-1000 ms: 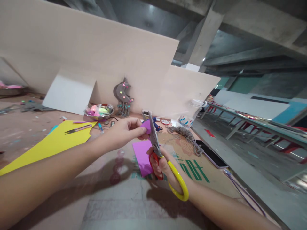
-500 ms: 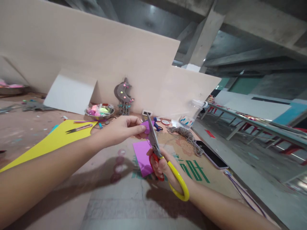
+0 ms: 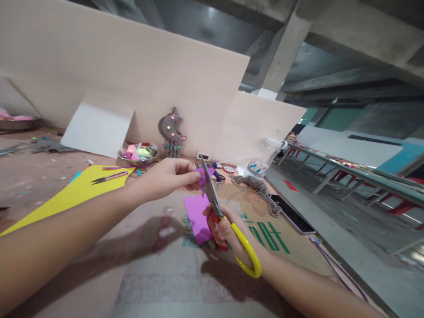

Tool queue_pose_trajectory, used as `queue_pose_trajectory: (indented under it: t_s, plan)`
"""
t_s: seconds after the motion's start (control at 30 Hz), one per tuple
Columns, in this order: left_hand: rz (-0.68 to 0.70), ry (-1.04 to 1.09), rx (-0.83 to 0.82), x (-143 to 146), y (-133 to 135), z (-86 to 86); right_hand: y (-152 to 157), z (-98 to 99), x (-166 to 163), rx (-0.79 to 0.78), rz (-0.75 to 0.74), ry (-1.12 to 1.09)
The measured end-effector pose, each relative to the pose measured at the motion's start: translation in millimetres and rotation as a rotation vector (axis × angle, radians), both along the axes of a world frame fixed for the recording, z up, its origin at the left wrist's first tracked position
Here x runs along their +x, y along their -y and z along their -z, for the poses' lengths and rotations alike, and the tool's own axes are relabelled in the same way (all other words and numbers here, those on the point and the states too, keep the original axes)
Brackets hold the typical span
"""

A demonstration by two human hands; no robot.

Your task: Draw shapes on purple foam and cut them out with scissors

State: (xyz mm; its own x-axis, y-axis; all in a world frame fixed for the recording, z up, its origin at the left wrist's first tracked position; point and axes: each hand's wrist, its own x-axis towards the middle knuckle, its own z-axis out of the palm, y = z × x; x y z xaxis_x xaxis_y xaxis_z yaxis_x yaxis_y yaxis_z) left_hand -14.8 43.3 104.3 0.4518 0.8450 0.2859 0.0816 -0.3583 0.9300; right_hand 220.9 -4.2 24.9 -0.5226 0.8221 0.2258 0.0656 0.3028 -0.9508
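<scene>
Hands, scissors and paper at a worktable, with places given relative to the scissors. The scissors point(image 3: 217, 207), one handle yellow and the other red, were grasped in the right hand point(image 3: 226, 227), its fingers curled about the handles. Their long axis ran obliquely: handles toward the wearer and to the right, tips directed away and slightly leftward, blades parted. The small purple paper piece point(image 3: 202, 182) was held up at the blades, beyond the pivot. One blade crossed in front of it, leaving purple visible on either side; whether the cutting edges met the paper could not be told. The left hand point(image 3: 170, 179), left of the scissors, pinched the piece between thumb and fingers and was the nearer hand to it. The piece's own long axis was obscured by thumb and blade. Below the scissors, a purple paper sheet point(image 3: 195, 216) lay flat on printed cardboard point(image 3: 301, 247), its longer side running roughly along the scissors' axis. Left of the scissors lay a yellow sheet point(image 3: 73, 190) bearing thread snips point(image 3: 114, 176); to their right lay a gray cord bundle point(image 3: 258, 190) and, farther right, a smartphone point(image 3: 294, 214).
</scene>
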Motion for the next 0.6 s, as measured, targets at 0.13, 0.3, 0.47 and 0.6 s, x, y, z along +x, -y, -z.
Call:
queue_pose_trajectory:
  t_s: [0.13,0.3,0.47,0.6]
  plan:
    - [-0.018,-0.012,0.008,-0.3,0.5,-0.6,0.3,-0.2,0.4,0.015,-0.001,0.002]
    - [-0.06,-0.025,0.028,0.3,1.8,-2.3,2.5,-4.9,-0.8,-0.003,0.005,0.019]
    - [-0.091,-0.062,0.055,-0.6,1.7,-1.7,1.7,-5.5,-0.7,-0.002,0.025,0.033]
    - [-0.12,-0.099,0.082,-0.8,1.9,-1.1,0.8,-5.6,0.5,-0.001,0.041,0.055]
